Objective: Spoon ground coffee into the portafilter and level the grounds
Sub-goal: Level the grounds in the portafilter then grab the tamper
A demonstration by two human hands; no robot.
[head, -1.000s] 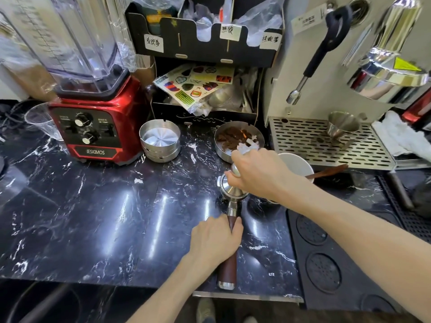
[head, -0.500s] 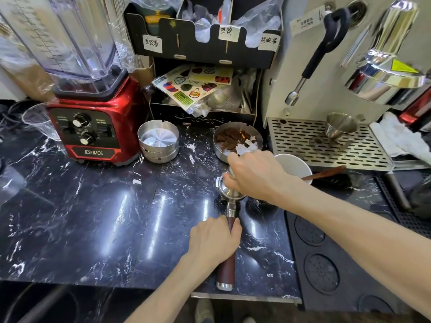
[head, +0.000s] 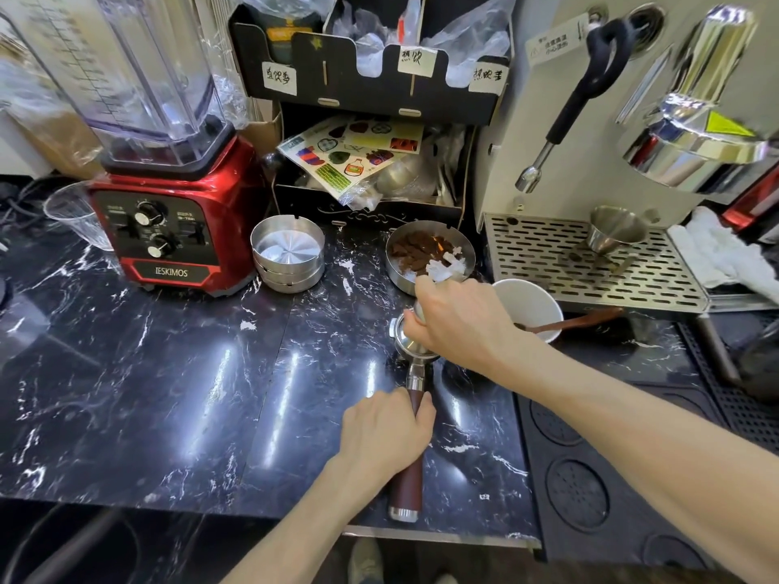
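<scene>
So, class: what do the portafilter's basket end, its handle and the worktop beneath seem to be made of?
Silver portafilter basket: polished metal, probably steel, bright reflections. Reddish-brown portafilter handle: looks like stained wood, satin sheen, metal end cap. Black white-veined worktop: glossy marble or imitation; light streaks mirror in it.

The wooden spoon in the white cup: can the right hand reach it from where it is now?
Probably yes. The spoon rests in the cup just beside the right hand, nothing between them, but that hand is busy on the portafilter.
</scene>
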